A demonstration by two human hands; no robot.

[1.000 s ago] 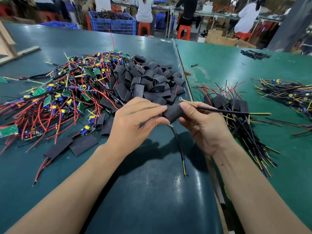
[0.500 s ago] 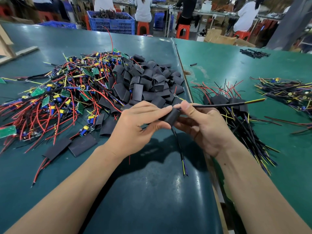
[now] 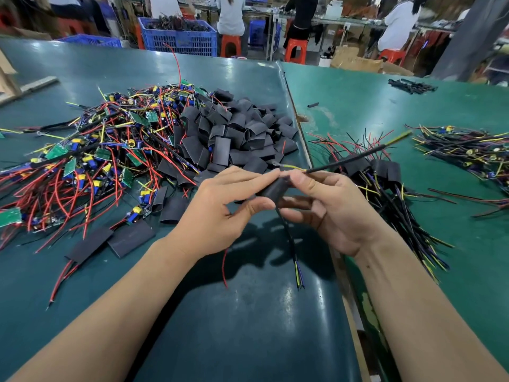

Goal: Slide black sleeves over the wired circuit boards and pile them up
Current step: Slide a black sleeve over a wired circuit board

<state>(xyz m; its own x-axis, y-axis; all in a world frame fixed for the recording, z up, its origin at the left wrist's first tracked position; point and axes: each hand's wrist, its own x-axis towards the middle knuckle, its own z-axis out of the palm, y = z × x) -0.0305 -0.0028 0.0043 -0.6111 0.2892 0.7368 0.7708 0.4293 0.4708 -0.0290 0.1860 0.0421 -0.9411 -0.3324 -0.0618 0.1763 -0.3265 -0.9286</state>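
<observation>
Sleeve (image 3: 272, 190) pinched between left hand (image 3: 220, 213) and right hand (image 3: 327, 208), long axis slanting up-right; finished pile (image 3: 385, 172) just beyond right hand, nearer that side.

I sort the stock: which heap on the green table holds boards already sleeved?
The heap of sleeved boards right of the right hand; the left tangle shows bare green boards.

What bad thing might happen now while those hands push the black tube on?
1. The black sleeve is only pinched between the left hand and right hand, so it might slip from that grip.
2. The dangling wires hang loose below and may snag.
3. The long black cable sticks out over the finished pile and might tangle there.
</observation>
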